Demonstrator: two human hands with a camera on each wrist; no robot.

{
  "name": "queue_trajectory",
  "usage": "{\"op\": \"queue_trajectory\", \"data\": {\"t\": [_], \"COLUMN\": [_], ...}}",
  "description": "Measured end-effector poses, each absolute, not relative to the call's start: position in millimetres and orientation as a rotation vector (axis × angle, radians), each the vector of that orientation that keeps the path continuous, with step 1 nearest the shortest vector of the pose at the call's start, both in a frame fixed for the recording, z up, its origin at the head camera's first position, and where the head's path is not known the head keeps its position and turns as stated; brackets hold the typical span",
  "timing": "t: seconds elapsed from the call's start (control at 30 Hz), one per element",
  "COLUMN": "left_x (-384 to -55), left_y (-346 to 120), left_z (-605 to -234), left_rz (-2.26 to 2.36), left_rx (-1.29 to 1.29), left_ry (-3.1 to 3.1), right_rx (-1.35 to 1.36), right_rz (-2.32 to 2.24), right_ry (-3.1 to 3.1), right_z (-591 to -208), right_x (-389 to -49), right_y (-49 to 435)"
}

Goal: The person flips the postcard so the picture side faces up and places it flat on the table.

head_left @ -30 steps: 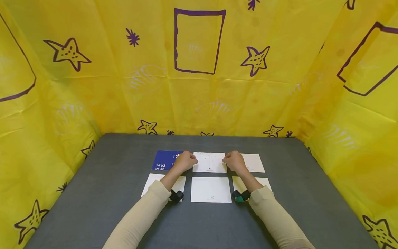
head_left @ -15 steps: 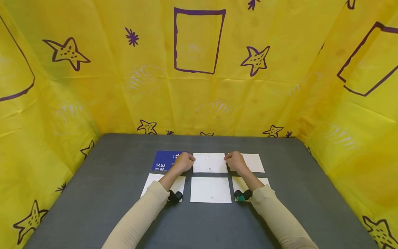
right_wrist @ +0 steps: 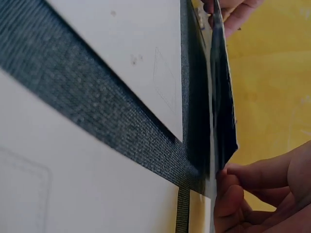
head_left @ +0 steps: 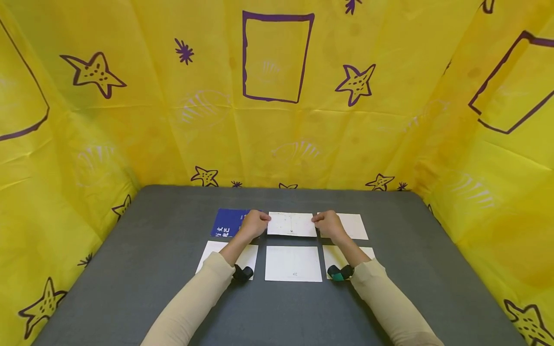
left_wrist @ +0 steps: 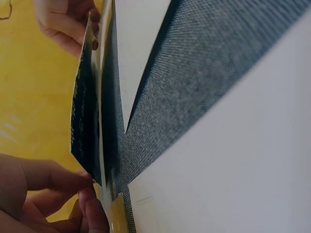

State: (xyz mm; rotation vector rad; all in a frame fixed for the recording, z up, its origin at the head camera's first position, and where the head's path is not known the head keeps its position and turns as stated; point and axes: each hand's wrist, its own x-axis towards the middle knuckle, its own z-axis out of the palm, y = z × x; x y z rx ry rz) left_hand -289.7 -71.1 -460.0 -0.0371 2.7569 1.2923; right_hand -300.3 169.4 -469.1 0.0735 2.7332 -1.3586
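Observation:
My left hand and right hand pinch the left and right edges of a white-faced postcard in the middle of the back row. Its near edge is raised off the table, with dark shadow below it. In the left wrist view, the card's dark blue underside carries pale writing and bends slightly. From the right wrist, thumb and fingers meet at the card's lower corner, beside its dark side.
A blue card with white characters lies at back left, partly behind the left hand. White cards lie at back right, front left, front middle and front right. Yellow patterned cloth surrounds the grey table.
The middle back card lay flat half a second ago; now its near edge has come up. Earlier, the right hand shifted slightly right and the left hand slightly left.

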Motion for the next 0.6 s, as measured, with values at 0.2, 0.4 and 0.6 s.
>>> {"op": "queue_trajectory", "data": {"t": [0.2,0.4,0.6], "left_x": [-291.1,-291.6,-290.1], "left_y": [-73.6,-76.9,-78.5], "left_z": [-463.3,-464.3,-462.9], "left_rz": [1.378,1.444,1.480], "left_rx": [-0.052,-0.017,-0.029], "left_ry": [2.730,2.738,2.729], "right_rx": [-0.035,-0.137,-0.192], "right_rz": [-1.323,-1.299,-1.344], "right_ry": [2.802,2.822,2.847], "right_z": [-468.3,-465.2,-463.1], "right_x": [-299.4,-297.6,-296.2], "right_y": [173.8,177.4,179.3]}}
